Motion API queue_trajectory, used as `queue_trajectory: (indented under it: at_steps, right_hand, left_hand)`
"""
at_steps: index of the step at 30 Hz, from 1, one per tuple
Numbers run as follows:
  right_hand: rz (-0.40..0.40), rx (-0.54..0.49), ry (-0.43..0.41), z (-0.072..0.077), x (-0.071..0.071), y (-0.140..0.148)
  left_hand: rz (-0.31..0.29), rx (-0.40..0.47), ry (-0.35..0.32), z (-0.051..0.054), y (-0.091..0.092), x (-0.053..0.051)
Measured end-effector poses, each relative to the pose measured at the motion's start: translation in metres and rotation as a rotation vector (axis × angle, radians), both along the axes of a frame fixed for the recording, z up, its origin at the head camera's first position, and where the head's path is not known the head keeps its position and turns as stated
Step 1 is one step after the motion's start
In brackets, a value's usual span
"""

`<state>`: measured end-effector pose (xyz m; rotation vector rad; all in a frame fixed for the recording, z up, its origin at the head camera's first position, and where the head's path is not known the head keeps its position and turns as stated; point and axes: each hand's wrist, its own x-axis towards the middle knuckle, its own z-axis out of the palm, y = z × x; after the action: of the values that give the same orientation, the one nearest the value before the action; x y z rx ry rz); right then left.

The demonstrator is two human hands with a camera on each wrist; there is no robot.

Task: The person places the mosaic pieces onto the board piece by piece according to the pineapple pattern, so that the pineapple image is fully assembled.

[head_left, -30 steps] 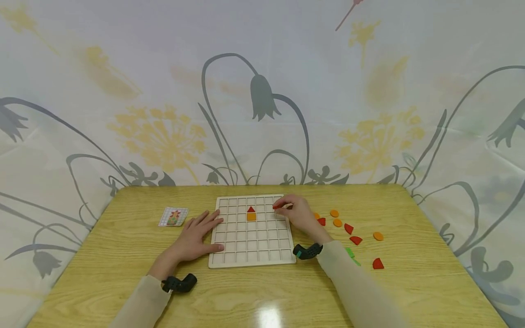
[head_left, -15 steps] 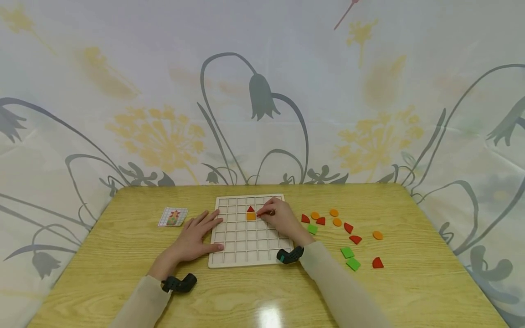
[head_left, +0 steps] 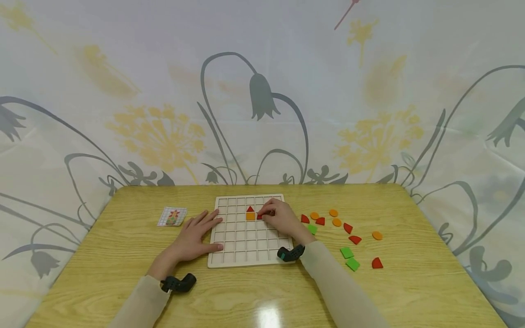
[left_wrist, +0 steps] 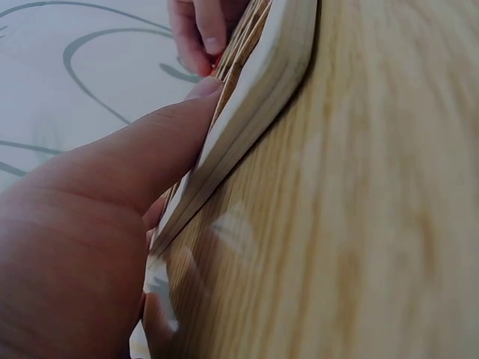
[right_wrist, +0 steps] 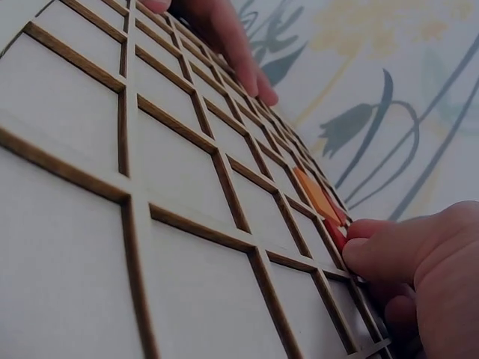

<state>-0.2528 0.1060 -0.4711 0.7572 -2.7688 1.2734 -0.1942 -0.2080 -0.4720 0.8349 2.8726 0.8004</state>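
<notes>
A pale wooden grid board (head_left: 246, 243) lies on the table. In its upper part sit an orange square (head_left: 250, 216) and, directly above it, a red triangle (head_left: 250, 209). My right hand (head_left: 283, 218) pinches a red piece (head_left: 259, 217) at the cell right of the orange square; in the right wrist view, thumb and fingers of the right hand (right_wrist: 419, 262) hold the red piece (right_wrist: 334, 233) beside the orange square (right_wrist: 317, 197). My left hand (head_left: 193, 239) rests with spread fingers on the board's left edge, its thumb on the rim in the left wrist view.
Left of the board lies a small card (head_left: 172, 216) with a gridded flower picture. To the right are scattered orange discs (head_left: 377, 235), red quarter-circles (head_left: 377, 263) and green squares (head_left: 346, 252). A patterned cloth (head_left: 262, 136) hangs behind the table (head_left: 229, 296).
My right hand has moved left across the board with the red piece, from the right edge to beside the orange square. The left hand has stayed in place.
</notes>
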Motion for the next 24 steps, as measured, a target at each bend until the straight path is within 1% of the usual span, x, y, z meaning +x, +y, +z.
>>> queue_trajectory:
  at_steps: [8,17,24]
  right_hand:
    - [0.001,0.025,0.002,-0.0007,-0.0021,0.0002]
    - [0.028,0.046,-0.049,0.0056,0.0001,-0.0008]
    - [0.068,0.135,-0.052,0.0084,-0.0041,-0.0037]
  left_hand:
    - [0.006,-0.007,-0.007,0.0004,0.0004,0.0001]
    - [-0.002,0.012,0.007,-0.0002,0.0007,0.0004]
    - [0.001,-0.001,-0.005,-0.0031,-0.0010,-0.0015]
